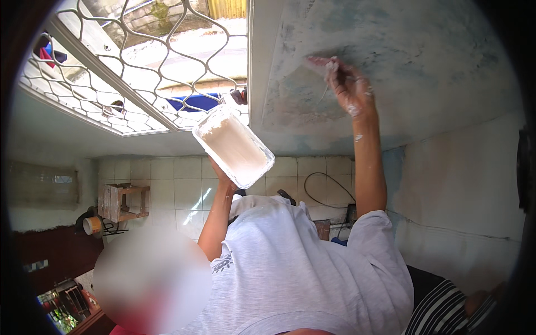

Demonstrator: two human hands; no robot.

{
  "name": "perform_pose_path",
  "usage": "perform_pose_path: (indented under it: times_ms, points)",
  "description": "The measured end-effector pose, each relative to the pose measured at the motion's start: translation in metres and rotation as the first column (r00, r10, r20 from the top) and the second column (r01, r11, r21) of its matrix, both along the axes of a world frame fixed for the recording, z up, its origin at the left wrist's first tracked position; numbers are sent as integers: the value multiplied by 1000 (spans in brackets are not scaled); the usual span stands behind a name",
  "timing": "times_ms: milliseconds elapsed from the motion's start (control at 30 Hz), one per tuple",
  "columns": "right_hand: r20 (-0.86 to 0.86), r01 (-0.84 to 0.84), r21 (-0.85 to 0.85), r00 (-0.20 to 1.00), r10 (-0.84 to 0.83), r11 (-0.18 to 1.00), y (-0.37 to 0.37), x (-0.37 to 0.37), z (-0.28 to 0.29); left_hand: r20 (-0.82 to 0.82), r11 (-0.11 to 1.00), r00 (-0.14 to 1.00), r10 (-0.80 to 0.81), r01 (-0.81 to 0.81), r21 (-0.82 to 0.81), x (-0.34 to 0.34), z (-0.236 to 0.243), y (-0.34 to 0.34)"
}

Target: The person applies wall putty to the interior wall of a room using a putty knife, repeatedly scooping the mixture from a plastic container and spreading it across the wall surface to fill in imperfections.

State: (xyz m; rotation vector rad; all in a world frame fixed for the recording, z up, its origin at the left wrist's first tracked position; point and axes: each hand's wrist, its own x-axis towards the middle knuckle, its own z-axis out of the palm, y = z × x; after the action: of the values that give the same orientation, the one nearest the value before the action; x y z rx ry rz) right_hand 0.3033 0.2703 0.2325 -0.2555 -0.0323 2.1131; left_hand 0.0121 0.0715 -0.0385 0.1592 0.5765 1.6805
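Observation:
My left hand (222,174) grips a white rectangular tub (255,175) from below, with most of its fingers hidden behind it. The tub is tilted so that its inside faces up, with pale residue coating the walls and white paste (216,120) clinging at the far end. Raised to the wall, my right hand (353,89) is closed around a thin, flat, blade-like tool (316,84), whose exact kind is unclear. White smears cover its fingers and wrist. The wall (413,72) around it is patchy blue and white.
A window with a curved white metal grille (162,61) stands left of the worked wall. On the tiled floor (162,167) are a wooden stool (124,202) and a dark looped cable (307,188). Striped cloth (438,307) shows at the lower right, and a large blurred patch lies lower left.

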Motion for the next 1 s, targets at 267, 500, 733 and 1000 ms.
perform_pose_path:
  times_ms: [267, 500, 733, 1000]
  points:
    - [372, 326, 285, 829, -418, 901, -91, -55, -3, -5, 997, 997, -75, 75, -22, -63, -35, 2]
    - [719, 267, -64, 680, -140, 962, -93, -75, -248, -43, 993, 993, -108, 105, -62, -92, -67, -9]
    - [692, 441, 8, 646, -323, 898, -16, -78, -185, -29, 989, 990, -138, 136, -58, -95, -31, -1]
    - [345, 463, 310, 760, -551, 831, -69, -72, 8, -61, 986, 984, -168, 168, -12, -103, -51, 3]
